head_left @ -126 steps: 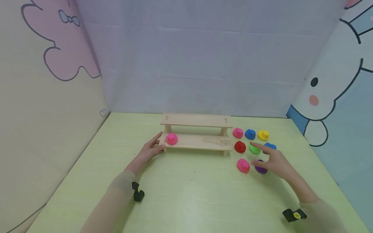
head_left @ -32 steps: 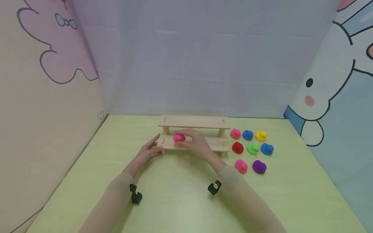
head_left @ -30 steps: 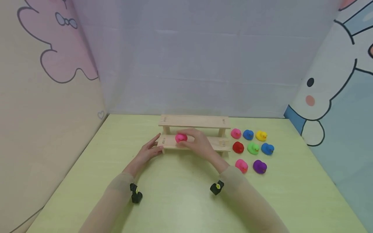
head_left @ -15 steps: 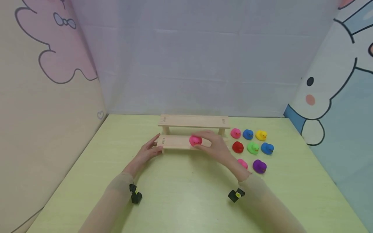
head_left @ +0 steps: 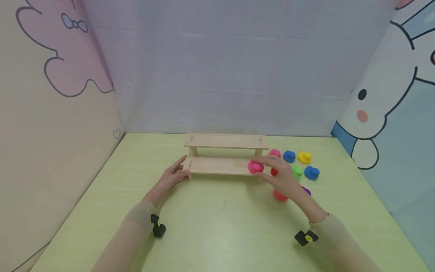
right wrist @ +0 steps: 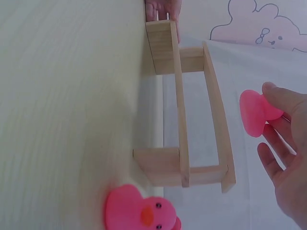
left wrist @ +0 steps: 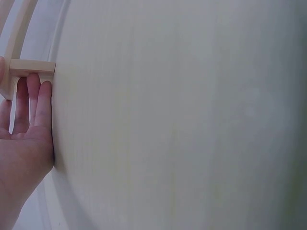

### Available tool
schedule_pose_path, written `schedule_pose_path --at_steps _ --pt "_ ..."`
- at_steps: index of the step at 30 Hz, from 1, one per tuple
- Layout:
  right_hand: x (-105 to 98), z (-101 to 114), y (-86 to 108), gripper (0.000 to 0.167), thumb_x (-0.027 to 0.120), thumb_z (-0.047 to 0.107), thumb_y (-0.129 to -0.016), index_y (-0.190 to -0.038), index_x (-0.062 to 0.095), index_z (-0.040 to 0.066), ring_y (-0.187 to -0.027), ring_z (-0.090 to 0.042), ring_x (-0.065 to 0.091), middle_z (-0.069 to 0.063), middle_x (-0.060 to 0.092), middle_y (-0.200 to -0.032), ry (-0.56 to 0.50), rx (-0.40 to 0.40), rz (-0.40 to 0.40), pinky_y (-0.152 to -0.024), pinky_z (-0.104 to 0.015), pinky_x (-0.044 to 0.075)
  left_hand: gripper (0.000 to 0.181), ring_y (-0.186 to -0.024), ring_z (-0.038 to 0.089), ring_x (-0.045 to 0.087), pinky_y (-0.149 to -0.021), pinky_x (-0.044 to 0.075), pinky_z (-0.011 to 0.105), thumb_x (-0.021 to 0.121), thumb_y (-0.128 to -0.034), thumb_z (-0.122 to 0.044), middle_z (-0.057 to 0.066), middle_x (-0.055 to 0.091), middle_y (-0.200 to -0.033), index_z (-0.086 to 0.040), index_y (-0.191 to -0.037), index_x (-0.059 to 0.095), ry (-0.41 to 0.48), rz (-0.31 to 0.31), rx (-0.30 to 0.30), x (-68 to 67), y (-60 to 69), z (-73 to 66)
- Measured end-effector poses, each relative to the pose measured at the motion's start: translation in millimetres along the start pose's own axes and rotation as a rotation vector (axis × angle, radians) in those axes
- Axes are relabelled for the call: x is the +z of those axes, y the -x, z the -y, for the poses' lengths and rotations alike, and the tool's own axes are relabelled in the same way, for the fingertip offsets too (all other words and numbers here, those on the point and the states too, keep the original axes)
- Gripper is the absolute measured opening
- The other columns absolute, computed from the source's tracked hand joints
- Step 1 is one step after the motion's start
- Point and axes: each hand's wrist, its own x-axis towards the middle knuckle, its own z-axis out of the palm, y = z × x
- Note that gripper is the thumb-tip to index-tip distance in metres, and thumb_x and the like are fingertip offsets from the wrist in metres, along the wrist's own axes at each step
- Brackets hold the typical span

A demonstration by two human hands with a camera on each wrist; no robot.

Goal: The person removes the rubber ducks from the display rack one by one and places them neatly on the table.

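Note:
A pink rubber duck [head_left: 255, 167] is pinched between the thumb and fingertips of my right hand [head_left: 285, 177]. In the head view it overlaps the right end of the lower board; in the right wrist view it [right wrist: 252, 112] hangs clear above the wooden two-step shelf [head_left: 217, 165]. No duck stands on either board. My left hand [head_left: 170, 181] touches the shelf's left end, its thumb at the front edge. Seen from the left wrist, straight fingers [left wrist: 43, 103] rest against a wooden leg [left wrist: 33, 65] under the board.
Right of the shelf are more rubber ducks: pink [head_left: 274, 152], blue [head_left: 289, 156], yellow [head_left: 304, 157], green [head_left: 297, 172], another blue [head_left: 312, 173], a second pink [head_left: 280, 195]. My right hand partly covers the red [head_left: 273, 172] and purple [head_left: 307, 190] ones. A curtain [head_left: 217, 75] hangs behind.
My right hand left the duck group, took the pink duck from the lower board's left end, and carried it rightward to the right end. The left hand kept its place.

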Motion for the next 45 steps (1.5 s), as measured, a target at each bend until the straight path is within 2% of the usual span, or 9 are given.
schedule_pose_path --at_steps 3,5,11,17,24,29,36,45 --pt "-12.8 -4.4 11.7 0.052 0.082 0.009 -0.079 -0.128 0.067 0.018 -0.111 -0.014 0.056 -0.002 0.072 -0.120 0.036 0.030 -0.006 -0.084 -0.010 0.052 0.074 -0.117 0.015 0.058 -0.107 0.050 0.030 0.064 -0.0966 -0.027 0.018 0.039 -0.145 -0.038 -0.156 0.023 -0.004 -0.002 -0.002 -0.2 0.1 0.3" --pt "-21.3 -7.7 20.2 0.054 0.083 0.007 -0.077 -0.128 0.067 0.018 -0.111 -0.009 0.053 -0.001 0.071 -0.121 0.068 0.046 -0.014 -0.082 -0.007 0.051 0.074 -0.116 0.015 0.059 -0.106 0.051 0.029 0.065 -0.0963 -0.027 0.018 0.039 -0.145 -0.038 -0.156 0.023 -0.003 -0.001 -0.001 0.4 0.5 -0.4" --pt "-44.7 -23.1 43.9 0.057 0.084 0.001 -0.073 -0.125 0.069 0.017 -0.110 0.011 0.048 -0.004 0.072 -0.117 0.109 0.059 -0.074 -0.090 0.001 0.040 0.074 -0.116 0.015 0.059 -0.100 0.053 0.023 0.065 -0.0964 -0.026 0.017 0.040 -0.142 -0.035 -0.157 0.023 0.015 0.008 0.013 1.6 0.5 -1.2" --pt "-65.9 -35.5 66.2 0.058 0.083 -0.003 -0.073 -0.125 0.069 0.017 -0.111 0.015 0.045 -0.005 0.071 -0.113 0.138 0.112 -0.137 -0.091 0.005 0.036 0.073 -0.116 0.015 0.058 -0.097 0.054 0.021 0.064 -0.0966 -0.024 0.016 0.041 -0.140 -0.034 -0.157 0.025 0.020 0.001 0.012 1.7 0.4 -0.9" --pt "-86.7 -50.9 88.3 0.056 0.081 0.001 -0.077 -0.128 0.068 0.022 -0.109 0.018 0.044 0.022 0.063 -0.115 0.193 0.210 -0.158 -0.085 0.006 0.036 0.075 -0.119 0.018 0.057 -0.100 0.053 0.023 0.065 -0.0962 -0.027 0.018 0.039 -0.143 -0.035 -0.157 0.022 0.007 0.008 0.014 0.8 -0.4 -0.7" --pt "-98.6 -58.5 100.0 0.053 0.080 0.003 -0.079 -0.128 0.068 0.019 -0.108 0.019 0.042 0.024 0.062 -0.116 0.205 0.234 -0.156 -0.083 0.006 0.035 0.074 -0.119 0.018 0.057 -0.100 0.053 0.022 0.065 -0.0962 -0.026 0.017 0.040 -0.143 -0.036 -0.157 0.023 0.010 0.002 0.008 1.4 0.1 -0.7" --pt "-110.0 -71.2 115.2 0.052 0.080 0.003 -0.079 -0.128 0.067 0.016 -0.108 0.023 0.042 0.045 0.050 -0.118 0.211 0.245 -0.141 -0.083 0.007 0.035 0.074 -0.118 0.017 0.058 -0.101 0.053 0.023 0.064 -0.0970 -0.025 0.018 0.039 -0.144 -0.035 -0.158 0.022 0.006 0.003 0.013 0.8 -0.9 1.3" --pt "-118.5 -81.2 126.7 0.046 0.078 0.013 -0.085 -0.129 0.066 0.014 -0.108 0.029 0.038 0.051 0.044 -0.118 0.229 0.287 -0.088 -0.080 0.005 0.036 0.075 -0.119 0.016 0.057 -0.105 0.051 0.028 0.064 -0.0972 -0.026 0.019 0.039 -0.144 -0.034 -0.158 0.021 -0.002 0.010 0.017 1.5 -0.3 0.1"
